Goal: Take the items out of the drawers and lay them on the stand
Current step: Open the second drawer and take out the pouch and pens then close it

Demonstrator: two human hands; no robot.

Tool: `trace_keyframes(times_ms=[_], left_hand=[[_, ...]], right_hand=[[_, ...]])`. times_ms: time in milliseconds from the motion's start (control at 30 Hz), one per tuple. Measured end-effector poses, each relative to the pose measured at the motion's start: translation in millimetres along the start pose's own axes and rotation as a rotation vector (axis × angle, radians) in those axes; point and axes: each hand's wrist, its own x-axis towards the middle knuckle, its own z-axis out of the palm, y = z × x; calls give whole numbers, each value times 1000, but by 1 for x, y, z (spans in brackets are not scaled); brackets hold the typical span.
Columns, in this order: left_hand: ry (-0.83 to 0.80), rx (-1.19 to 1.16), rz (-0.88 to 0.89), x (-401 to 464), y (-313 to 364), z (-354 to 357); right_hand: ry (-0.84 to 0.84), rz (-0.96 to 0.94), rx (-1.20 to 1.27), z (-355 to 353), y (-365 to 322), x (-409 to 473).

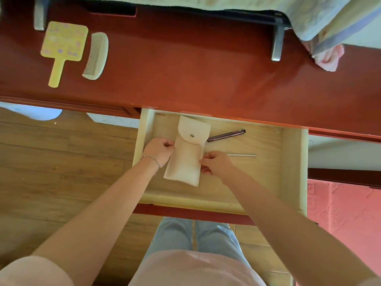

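A pale wooden drawer (pixel 292 162) stands pulled out from under the red-brown stand (pixel 185 65). Inside it a cream felt pouch (pixel 187 157) with a snap flap is pinched at both long edges: my left hand (pixel 158 150) grips its left side, my right hand (pixel 216 164) its right side. A dark purple pen (pixel 225 135) lies behind the pouch, and a thin silver rod (pixel 243 155) lies to the right of my right hand. On the stand's left end rest a yellow hand mirror (pixel 62 46) and a cream comb (pixel 96 55).
Grey metal brackets (pixel 277 40) rise from the stand's back edge, with a pale blanket (pixel 321 21) draped over the right one. Wood flooring (pixel 51 162) lies to the left, a pink rug (pixel 346 219) to the right. My legs stand right below the drawer front.
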Motion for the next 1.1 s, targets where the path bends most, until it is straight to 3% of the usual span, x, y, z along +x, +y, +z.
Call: trace_keyframes(times_ms=[233,567,1100], left_hand=[[-50,4,48,-33,17,-22],[-115,63,103,-77,31,-71],[123,-20,246,-40,77,-144]], right_hand=[[-137,-15,79,-14,-17,-41],[-310,-130,-4,-20,-50,-100],[-252,-334,-94,-6,-159,-82]])
